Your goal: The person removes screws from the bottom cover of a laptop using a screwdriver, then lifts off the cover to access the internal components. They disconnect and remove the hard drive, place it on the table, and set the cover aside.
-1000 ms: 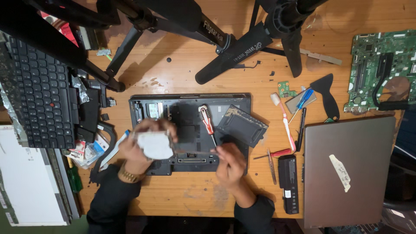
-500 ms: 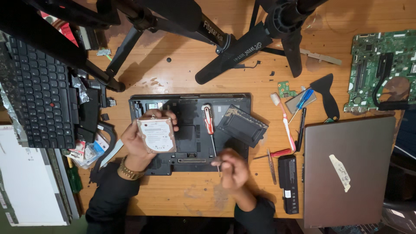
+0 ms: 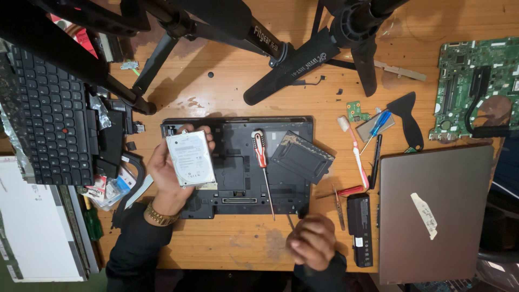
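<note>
While your left hand (image 3: 172,176) grips the drive (image 3: 190,158) by its edges above the laptop base (image 3: 238,162), your right hand (image 3: 312,240) rests curled, empty, on the worktop (image 3: 238,81); a loosened hold risks dropping it onto the screwdriver (image 3: 263,162).

- Both arms wear long black sleeves that reach the wrists.
- The left hand (image 3: 172,172) is bare, with a gold-coloured link bracelet (image 3: 160,216) at its wrist.
- The right hand (image 3: 312,240) is bare, with no ring or glove showing.

L hand (image 3: 170,173) turned hard drive (image 3: 190,158) label-up; R hand (image 3: 312,241) pulled back.
</note>
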